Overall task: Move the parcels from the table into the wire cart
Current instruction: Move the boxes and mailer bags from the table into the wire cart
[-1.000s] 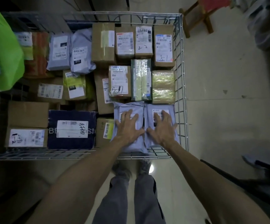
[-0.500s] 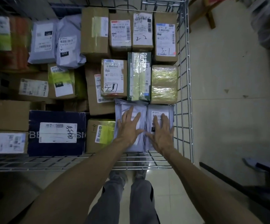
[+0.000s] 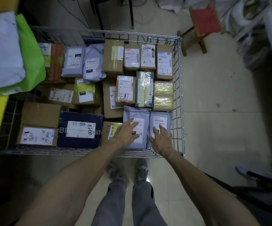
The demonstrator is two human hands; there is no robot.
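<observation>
Two mailers, left mailer (image 3: 135, 112) and right mailer (image 3: 161, 120), side by side in the near right corner of the wire cart (image 3: 179, 98), directly beneath both grips. Left grip (image 3: 126, 133) released, fingers straight and spread over the left mailer's label, perhaps just touching it; contact hard to judge in the dim, blurred view. Right grip (image 3: 162, 139) likewise released, fingers fanned above the near end of the right mailer, grasping nothing. Just beyond the fingertips, packed tight: a labelled box (image 3: 125, 89), a green parcel (image 3: 144, 90), a yellow-taped box (image 3: 163, 95). Left of the left grip: a small brown box (image 3: 111, 130), then a blue box (image 3: 80, 129). Behind the wrists: grey trousers (image 3: 110, 204) and shoes (image 3: 142, 170) on the tiled floor (image 3: 213, 128).
</observation>
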